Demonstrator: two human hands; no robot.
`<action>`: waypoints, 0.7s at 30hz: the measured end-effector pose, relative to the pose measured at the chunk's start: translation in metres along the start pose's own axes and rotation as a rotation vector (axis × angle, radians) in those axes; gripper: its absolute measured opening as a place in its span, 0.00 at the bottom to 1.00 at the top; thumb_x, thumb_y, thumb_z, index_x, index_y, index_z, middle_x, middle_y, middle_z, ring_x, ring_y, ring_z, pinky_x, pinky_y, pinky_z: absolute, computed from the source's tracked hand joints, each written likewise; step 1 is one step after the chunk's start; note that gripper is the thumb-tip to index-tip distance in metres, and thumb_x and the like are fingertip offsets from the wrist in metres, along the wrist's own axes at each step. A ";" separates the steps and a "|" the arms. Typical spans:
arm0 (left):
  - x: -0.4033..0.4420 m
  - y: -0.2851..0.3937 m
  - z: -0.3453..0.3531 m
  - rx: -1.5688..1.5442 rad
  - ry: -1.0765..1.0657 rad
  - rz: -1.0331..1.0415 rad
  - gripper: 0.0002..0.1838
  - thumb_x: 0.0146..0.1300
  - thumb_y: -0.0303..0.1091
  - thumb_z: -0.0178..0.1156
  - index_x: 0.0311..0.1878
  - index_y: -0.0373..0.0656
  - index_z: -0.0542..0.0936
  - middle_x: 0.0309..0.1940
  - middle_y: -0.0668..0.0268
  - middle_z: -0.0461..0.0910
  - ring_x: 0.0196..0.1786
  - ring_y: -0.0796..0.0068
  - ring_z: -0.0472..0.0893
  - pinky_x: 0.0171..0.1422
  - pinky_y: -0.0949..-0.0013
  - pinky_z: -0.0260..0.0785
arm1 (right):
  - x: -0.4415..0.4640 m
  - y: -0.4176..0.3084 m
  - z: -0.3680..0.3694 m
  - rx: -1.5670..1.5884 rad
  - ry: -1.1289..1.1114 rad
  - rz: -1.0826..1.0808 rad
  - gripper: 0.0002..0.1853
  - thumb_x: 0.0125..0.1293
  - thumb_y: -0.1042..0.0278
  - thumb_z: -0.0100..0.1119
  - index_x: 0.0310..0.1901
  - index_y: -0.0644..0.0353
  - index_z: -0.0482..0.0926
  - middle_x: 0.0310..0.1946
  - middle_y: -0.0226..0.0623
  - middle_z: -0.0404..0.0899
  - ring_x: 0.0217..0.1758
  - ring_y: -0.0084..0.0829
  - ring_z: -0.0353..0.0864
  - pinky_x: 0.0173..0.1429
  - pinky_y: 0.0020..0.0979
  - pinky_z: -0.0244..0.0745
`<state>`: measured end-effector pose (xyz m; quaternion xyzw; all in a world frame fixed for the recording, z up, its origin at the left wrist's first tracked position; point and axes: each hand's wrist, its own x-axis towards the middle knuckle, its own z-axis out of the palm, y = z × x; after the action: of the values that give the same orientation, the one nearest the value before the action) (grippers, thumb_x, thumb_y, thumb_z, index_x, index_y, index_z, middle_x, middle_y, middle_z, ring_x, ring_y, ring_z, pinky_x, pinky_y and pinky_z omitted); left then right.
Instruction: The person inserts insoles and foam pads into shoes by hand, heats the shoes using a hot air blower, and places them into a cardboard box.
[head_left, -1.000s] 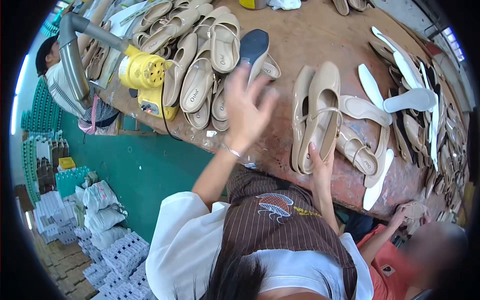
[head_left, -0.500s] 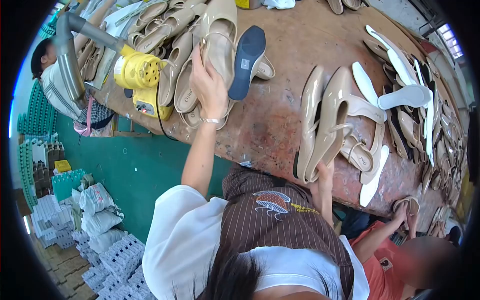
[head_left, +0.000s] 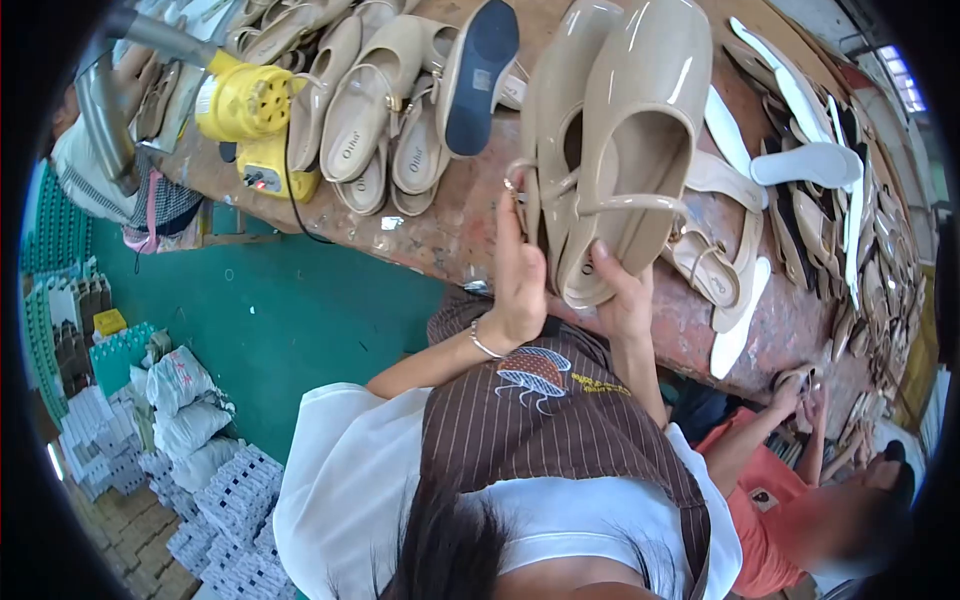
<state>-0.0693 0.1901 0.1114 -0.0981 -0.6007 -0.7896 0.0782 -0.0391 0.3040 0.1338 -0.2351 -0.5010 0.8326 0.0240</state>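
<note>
One right hand (head_left: 627,300), fingers pinching one beige shoe (head_left: 655,80), one left hand (head_left: 520,285), fingers' grip unclear, against a second shoe (head_left: 568,65)

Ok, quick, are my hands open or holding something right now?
Left hand: fingers up at the left-side beige shoe; grip can't be told.
Right hand: closed, holding the right-side beige shoe, thumb inside the heel.
</note>
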 end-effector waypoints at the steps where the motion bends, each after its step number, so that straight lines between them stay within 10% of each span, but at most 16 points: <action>1: 0.002 -0.001 -0.007 -0.015 -0.021 0.034 0.37 0.73 0.53 0.43 0.73 0.31 0.54 0.69 0.47 0.61 0.69 0.54 0.64 0.73 0.57 0.53 | 0.001 0.000 -0.001 0.013 -0.016 0.043 0.26 0.60 0.80 0.57 0.62 0.68 0.68 0.51 0.47 0.79 0.48 0.36 0.82 0.54 0.33 0.79; 13: 0.015 0.009 -0.111 -0.599 0.122 -0.487 0.34 0.71 0.54 0.48 0.73 0.43 0.58 0.68 0.53 0.62 0.68 0.59 0.65 0.73 0.56 0.57 | 0.006 0.042 0.035 0.773 -0.695 0.939 0.23 0.64 0.77 0.50 0.61 0.74 0.67 0.44 0.49 0.82 0.35 0.40 0.86 0.38 0.33 0.83; 19: -0.035 0.035 -0.208 -0.755 0.252 -0.094 0.33 0.72 0.51 0.47 0.75 0.49 0.56 0.73 0.54 0.56 0.74 0.57 0.59 0.77 0.52 0.56 | -0.001 0.058 0.114 0.733 -0.883 1.286 0.22 0.68 0.72 0.51 0.62 0.71 0.67 0.50 0.53 0.80 0.47 0.42 0.84 0.48 0.38 0.81; 21: -0.047 0.057 -0.238 -0.770 0.334 0.164 0.25 0.70 0.44 0.52 0.68 0.47 0.67 0.65 0.57 0.69 0.67 0.62 0.69 0.72 0.56 0.63 | -0.008 0.067 0.129 0.602 -0.883 1.182 0.22 0.70 0.70 0.51 0.62 0.70 0.67 0.52 0.55 0.78 0.52 0.43 0.81 0.54 0.40 0.79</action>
<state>-0.0245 -0.0545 0.0908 -0.0384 -0.2315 -0.9524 0.1947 -0.0724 0.1618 0.1300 -0.0936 -0.0101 0.8231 -0.5600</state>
